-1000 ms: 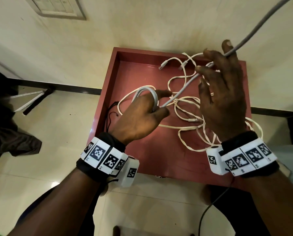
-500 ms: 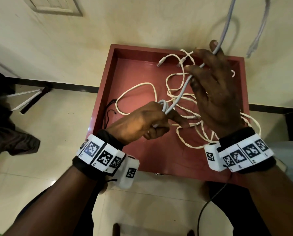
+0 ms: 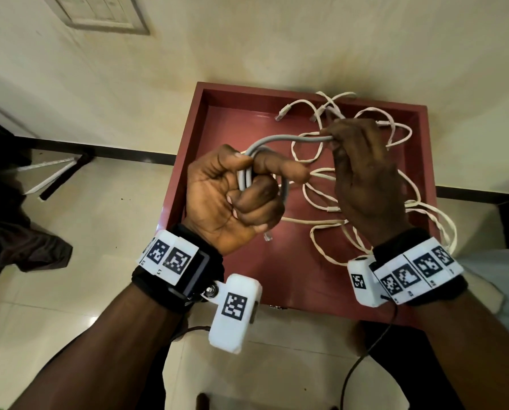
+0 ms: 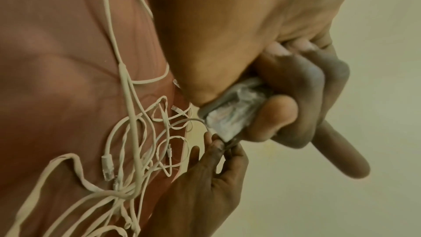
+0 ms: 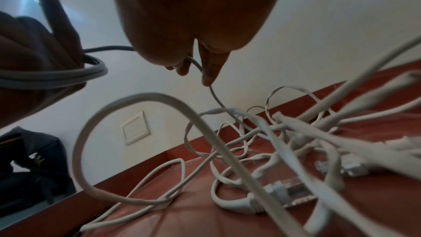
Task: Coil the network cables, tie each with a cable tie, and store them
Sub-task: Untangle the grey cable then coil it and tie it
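Note:
A grey network cable [image 3: 288, 141] arcs between my two hands above a red tray [image 3: 188, 149]. My left hand [image 3: 241, 196], palm up, grips several coiled loops of it [image 5: 68, 74], with the index finger pointing right; one clear plug [image 3: 268, 236] hangs below the fist. In the left wrist view the fingers [image 4: 296, 96] squeeze the grey loops [image 4: 230, 114]. My right hand [image 3: 362, 173] pinches the cable's free run at its fingertips [image 5: 205, 71]. Tangled white cables [image 3: 321, 184] lie on the tray floor under both hands.
The tray stands against a cream wall [image 3: 247, 39] bearing a switch plate [image 3: 99, 13]. Dark cloth [image 3: 16, 226] and white strips [image 3: 49, 173] lie on the tiled floor at left. A black wire [image 3: 365, 350] trails from my right wrist camera.
My left hand turned palm up and rose with the grey loops. My right hand came down from high at the back and drew the cable's free end into a low arc.

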